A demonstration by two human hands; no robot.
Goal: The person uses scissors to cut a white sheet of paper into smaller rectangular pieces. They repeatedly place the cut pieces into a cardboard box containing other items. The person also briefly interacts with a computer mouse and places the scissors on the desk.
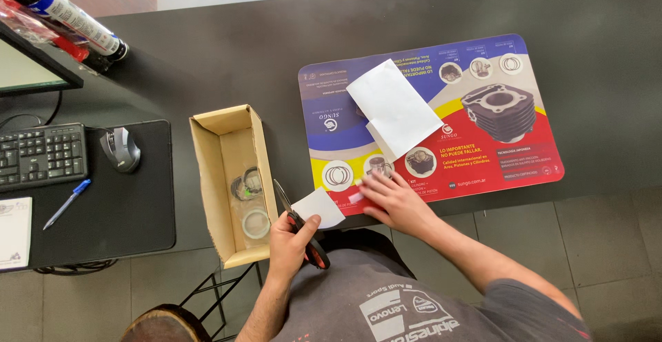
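My left hand grips a pair of scissors with red and black handles, blades pointing away from me, and also pinches a small white paper piece. My right hand lies flat, fingers spread, on the near edge of a colourful printed mat on the dark table. A tiny pale scrap sits under its fingertips. A larger folded white paper rests on the mat further away.
An open cardboard box holding rings in clear bags stands left of my hands. Further left are a black pad with a mouse, keyboard, blue pen, and a monitor corner.
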